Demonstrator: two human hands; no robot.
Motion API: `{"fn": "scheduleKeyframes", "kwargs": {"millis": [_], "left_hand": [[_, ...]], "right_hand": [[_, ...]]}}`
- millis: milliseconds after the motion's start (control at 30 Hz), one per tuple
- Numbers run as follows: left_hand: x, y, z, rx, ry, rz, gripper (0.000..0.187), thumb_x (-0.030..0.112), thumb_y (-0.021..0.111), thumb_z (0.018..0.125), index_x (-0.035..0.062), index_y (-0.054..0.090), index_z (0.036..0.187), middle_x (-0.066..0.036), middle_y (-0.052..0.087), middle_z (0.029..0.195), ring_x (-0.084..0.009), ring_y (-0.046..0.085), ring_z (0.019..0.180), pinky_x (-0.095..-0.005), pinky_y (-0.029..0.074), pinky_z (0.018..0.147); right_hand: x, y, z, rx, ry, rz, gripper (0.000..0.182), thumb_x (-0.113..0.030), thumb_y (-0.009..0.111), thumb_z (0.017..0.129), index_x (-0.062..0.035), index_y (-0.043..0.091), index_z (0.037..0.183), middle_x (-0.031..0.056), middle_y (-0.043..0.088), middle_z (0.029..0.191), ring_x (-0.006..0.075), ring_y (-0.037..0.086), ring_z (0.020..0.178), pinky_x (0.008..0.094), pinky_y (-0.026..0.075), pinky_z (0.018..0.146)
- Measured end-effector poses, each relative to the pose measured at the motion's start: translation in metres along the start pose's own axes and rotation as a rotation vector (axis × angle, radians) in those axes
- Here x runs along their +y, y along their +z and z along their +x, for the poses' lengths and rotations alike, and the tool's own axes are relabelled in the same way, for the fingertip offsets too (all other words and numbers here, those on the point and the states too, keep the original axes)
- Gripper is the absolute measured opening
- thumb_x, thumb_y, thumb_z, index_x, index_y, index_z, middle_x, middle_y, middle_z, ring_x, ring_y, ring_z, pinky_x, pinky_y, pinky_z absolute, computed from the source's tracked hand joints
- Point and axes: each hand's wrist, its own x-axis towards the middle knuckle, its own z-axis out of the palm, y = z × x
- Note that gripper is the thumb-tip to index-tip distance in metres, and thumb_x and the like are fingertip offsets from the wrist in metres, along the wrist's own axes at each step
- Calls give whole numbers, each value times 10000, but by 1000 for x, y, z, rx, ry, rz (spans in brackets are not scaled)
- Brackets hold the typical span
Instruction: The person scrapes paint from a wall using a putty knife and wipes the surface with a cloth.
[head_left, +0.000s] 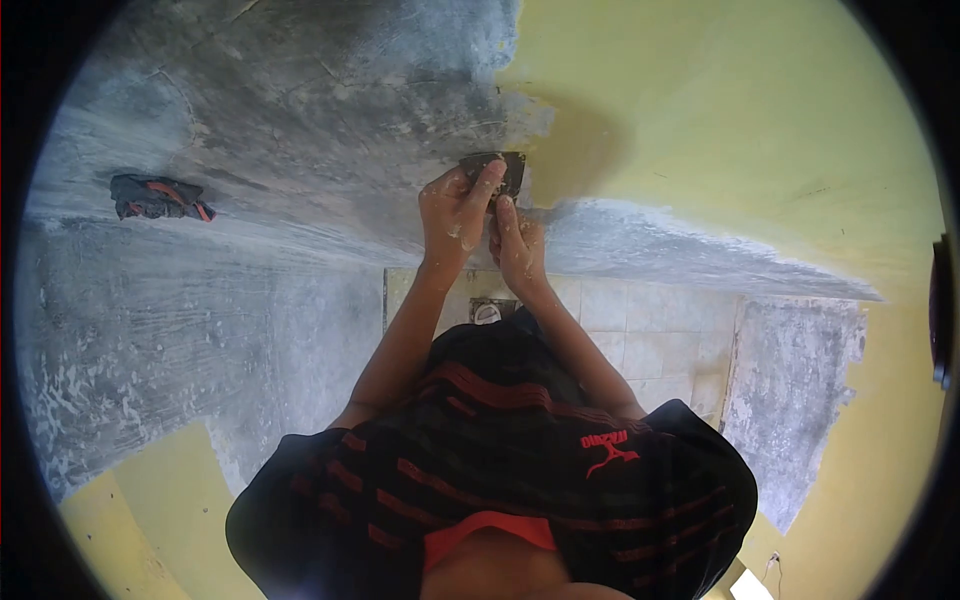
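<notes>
A small dark flat scraper [513,176] lies against the wall at the ragged border between yellow paint [700,110] and bare grey plaster [330,120]. My left hand [455,212] is closed on its left side, with the thumb pressed along the face. From below, my right hand [520,245] grips it too, thumb pointing up beside the left one. Pale flakes stick to the fingers of both hands. Part of the scraper is hidden behind my fingers, and any handle does not show.
To the left, a bunched dark cloth [160,198] with orange-red stripes sits on a grey ledge. Pale floor tiles [650,325] show below my arms. Side walls are patched grey and yellow. A dark object [940,310] stands at the far right edge.
</notes>
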Motion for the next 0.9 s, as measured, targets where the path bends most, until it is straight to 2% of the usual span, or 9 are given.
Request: {"fn": "scheduleKeyframes", "kwargs": {"millis": [167, 233, 333, 467, 533, 667, 733, 833, 900], "left_hand": [[6, 2, -1, 25, -65, -38, 209, 167, 795, 981, -34, 784, 925, 10, 717, 773, -40, 546, 701, -257, 446, 601], [15, 5, -2, 61, -30, -206, 209, 169, 800, 977, -28, 788, 908, 19, 717, 777, -36, 541, 696, -257, 438, 594], [30, 4, 0, 75, -66, -156, 227, 173, 807, 972, -29, 787, 870, 30, 705, 756, -34, 530, 695, -254, 427, 593], [-5, 0, -2, 68, -81, -46, 229, 160, 802, 975, -40, 782, 864, 37, 689, 743, -31, 514, 690, -248, 411, 587], [7, 5, -5, 105, -66, -76, 246, 163, 802, 975, -37, 772, 833, 43, 659, 711, -29, 490, 675, -246, 391, 569], [11, -1, 1, 90, -21, -99, 261, 169, 802, 976, -32, 763, 814, 47, 644, 699, -29, 484, 654, -248, 386, 555], [16, 2, 1, 79, -90, -207, 287, 189, 806, 974, -32, 755, 799, 47, 637, 691, -28, 484, 642, -250, 391, 551], [-5, -5, -2, 32, -119, -19, 298, 216, 809, 974, -37, 764, 824, 47, 638, 695, -30, 492, 632, -249, 396, 545], [-8, -2, 1, 28, -137, -94, 306, 233, 812, 972, -27, 763, 817, 50, 632, 689, -31, 493, 628, -248, 395, 539]], "right_hand": [[0, 5, -4, 31, -10, -51, 552, -439, 544, 1126, -51, 595, 737, -37, 505, 655, 64, 442, 580, 281, 360, 514], [-2, 7, 0, 33, -71, -117, 518, -478, 519, 1127, -108, 553, 766, -50, 482, 643, 51, 433, 521, 259, 317, 464], [-8, 9, 3, 13, -101, -111, 510, -474, 523, 1127, -101, 569, 783, -52, 483, 648, 49, 437, 527, 255, 321, 462], [5, 1, -4, 28, -37, -96, 508, -477, 526, 1125, -96, 581, 794, -56, 475, 640, 50, 432, 523, 250, 318, 456], [0, 0, -3, 21, 39, -84, 544, -442, 550, 1122, -27, 641, 781, -33, 510, 655, 70, 456, 583, 290, 371, 517], [-9, 6, -1, -8, 9, -81, 543, -445, 551, 1121, -34, 632, 775, -35, 505, 658, 68, 449, 581, 289, 368, 516], [-11, 7, -3, -2, -3, -55, 549, -451, 552, 1120, -37, 624, 766, -38, 505, 659, 64, 444, 579, 286, 366, 513], [0, 2, -6, 40, 29, -90, 558, -460, 550, 1119, -39, 613, 759, -35, 512, 661, 61, 448, 581, 282, 362, 511], [0, 3, -6, 40, 36, -102, 561, -462, 549, 1118, -33, 619, 763, -32, 514, 660, 61, 451, 582, 281, 362, 511]]}}
